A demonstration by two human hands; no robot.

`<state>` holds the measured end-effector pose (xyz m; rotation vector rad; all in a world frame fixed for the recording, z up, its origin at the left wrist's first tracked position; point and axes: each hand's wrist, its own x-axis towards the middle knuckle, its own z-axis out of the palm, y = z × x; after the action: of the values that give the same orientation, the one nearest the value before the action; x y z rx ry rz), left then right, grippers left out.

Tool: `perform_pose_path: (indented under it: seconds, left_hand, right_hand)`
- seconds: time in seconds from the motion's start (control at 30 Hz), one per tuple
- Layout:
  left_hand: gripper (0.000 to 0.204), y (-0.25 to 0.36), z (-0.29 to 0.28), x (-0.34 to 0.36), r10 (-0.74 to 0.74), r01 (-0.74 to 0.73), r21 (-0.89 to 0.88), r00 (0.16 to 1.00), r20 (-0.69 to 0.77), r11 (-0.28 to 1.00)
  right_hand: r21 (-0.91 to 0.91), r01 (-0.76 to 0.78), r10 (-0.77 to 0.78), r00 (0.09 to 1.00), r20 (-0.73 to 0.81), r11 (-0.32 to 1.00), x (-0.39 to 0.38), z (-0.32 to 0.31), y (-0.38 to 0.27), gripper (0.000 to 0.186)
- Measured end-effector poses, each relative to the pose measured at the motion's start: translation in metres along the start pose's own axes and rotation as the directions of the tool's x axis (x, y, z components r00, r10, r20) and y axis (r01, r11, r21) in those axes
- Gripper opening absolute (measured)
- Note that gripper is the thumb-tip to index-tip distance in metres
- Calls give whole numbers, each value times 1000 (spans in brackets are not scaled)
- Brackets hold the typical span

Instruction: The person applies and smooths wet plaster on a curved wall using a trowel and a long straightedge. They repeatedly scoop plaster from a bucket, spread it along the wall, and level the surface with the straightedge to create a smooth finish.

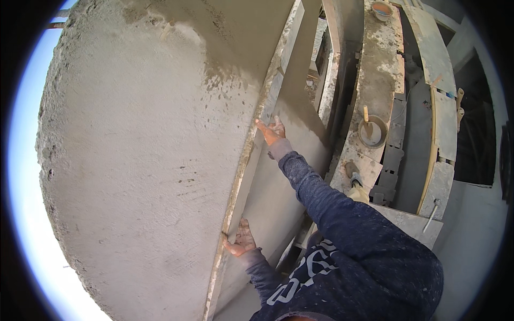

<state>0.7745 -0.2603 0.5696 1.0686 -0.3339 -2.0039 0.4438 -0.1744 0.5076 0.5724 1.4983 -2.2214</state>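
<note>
A long, narrow straightedge board (243,187), crusted with plaster along its edge, runs at a slant against a grey plastered wall (144,160). My right hand (273,132) grips it higher up, with the thumb and fingers around the edge. Lower down, my left hand (242,239) holds the same board, its thumb hooked at the near edge and its palm against the face. Darker, wet-looking plaster (235,37) covers the wall's upper part on both sides of the board.
To the right lies a plaster-smeared scaffold plank (377,69). On it stand a bucket (373,132) with a wooden-handled trowel (367,122) inside and a smaller bucket (382,10) farther off. More boards (444,125) run beyond a gap. A metal tool (430,215) lies near their end.
</note>
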Motion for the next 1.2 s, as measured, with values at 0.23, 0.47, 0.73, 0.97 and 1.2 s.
perform_pose_path:
  seconds: [0.23, 0.47, 0.73, 0.97, 1.2]
  left_hand:
    - [76, 29, 70, -50, 160, -167, 31, 973, 168, 985]
    - [73, 67, 108, -85, 214, -221, 14, 956, 202, 975]
    - [69, -12, 56, -14, 88, -93, -111, 995, -49, 989]
    - [78, -77, 0, 39, 135, -135, 7, 985, -106, 991]
    - [79, -122, -13, 93, 93, -112, -46, 951, -296, 993]
  right_hand:
    - [-136, 305, -311, 950, -26, 943, -62, 45, -95, 96]
    - [-102, 429, -424, 903, 73, 897, -120, 80, -169, 98]
    - [-230, 327, -320, 945, 65, 917, -28, 12, -84, 88]
    - [-241, 129, -151, 985, -77, 962, 53, -17, 46, 74]
    - [-341, 96, -130, 989, -76, 935, 94, -49, 82, 73]
